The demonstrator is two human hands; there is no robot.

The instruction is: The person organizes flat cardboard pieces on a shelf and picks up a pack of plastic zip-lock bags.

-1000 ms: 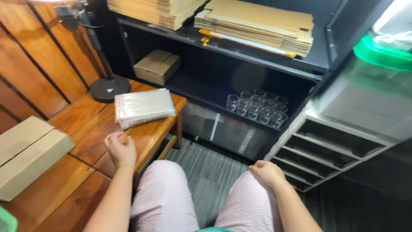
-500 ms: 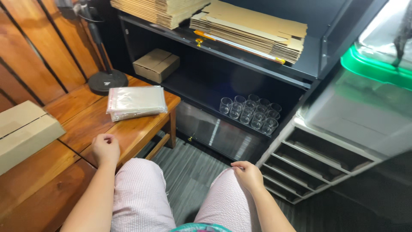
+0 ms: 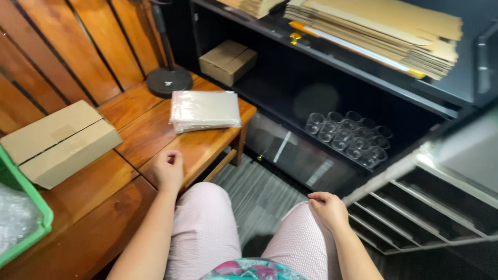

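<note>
The wooden counter (image 3: 129,129) carries a flat stack of clear plastic bags (image 3: 205,110), lying just beyond the left hand (image 3: 168,170), its long axis running across the counter toward the counter's outer corner. The left hand is loosely curled and empty on the counter's edge, the nearer one; the right hand (image 3: 328,208) is rested empty on the knee, well apart from the stack.
</note>
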